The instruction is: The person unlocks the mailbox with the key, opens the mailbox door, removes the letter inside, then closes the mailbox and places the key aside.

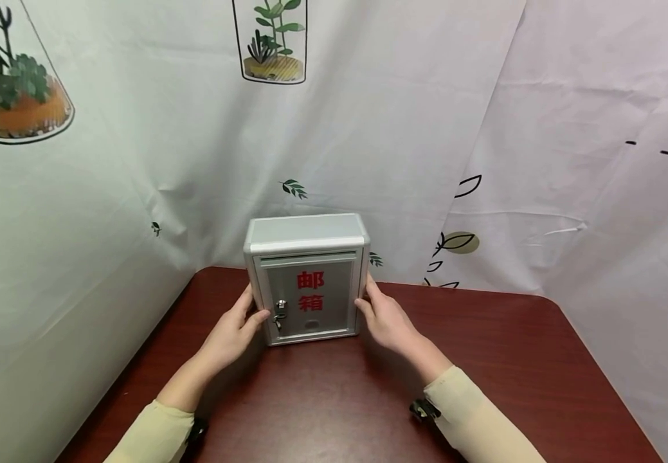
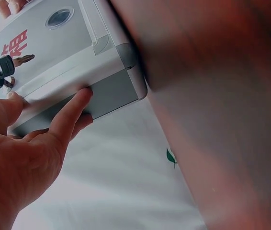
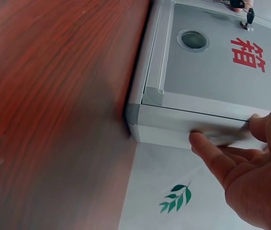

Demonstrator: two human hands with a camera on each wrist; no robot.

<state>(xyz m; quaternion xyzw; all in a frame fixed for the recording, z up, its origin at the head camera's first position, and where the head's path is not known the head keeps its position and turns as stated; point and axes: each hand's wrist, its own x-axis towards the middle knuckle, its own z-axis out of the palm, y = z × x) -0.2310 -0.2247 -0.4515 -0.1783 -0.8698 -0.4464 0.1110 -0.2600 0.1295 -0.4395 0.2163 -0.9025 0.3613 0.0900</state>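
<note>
A silver-grey metal mailbox [image 1: 336,280] with red characters on its door stands upright at the table's far side, its base right at the tabletop. My left hand [image 1: 232,333] holds its left side, thumb at the front edge and fingers along the side panel. On the opposite side my right hand [image 1: 390,323] grips it likewise, thumb near the front edge. A key with a dark head [image 2: 3,67] hangs at the lock on the door's left. Low on the door is a small round window [image 3: 193,40], clear in both wrist views.
The dark red wooden table [image 1: 484,373] has rounded far corners. Behind it and at both sides hangs a pale curtain [image 1: 397,128] printed with plants and leaves, close behind the mailbox. Dark bands [image 1: 424,409] show at the sleeve cuffs.
</note>
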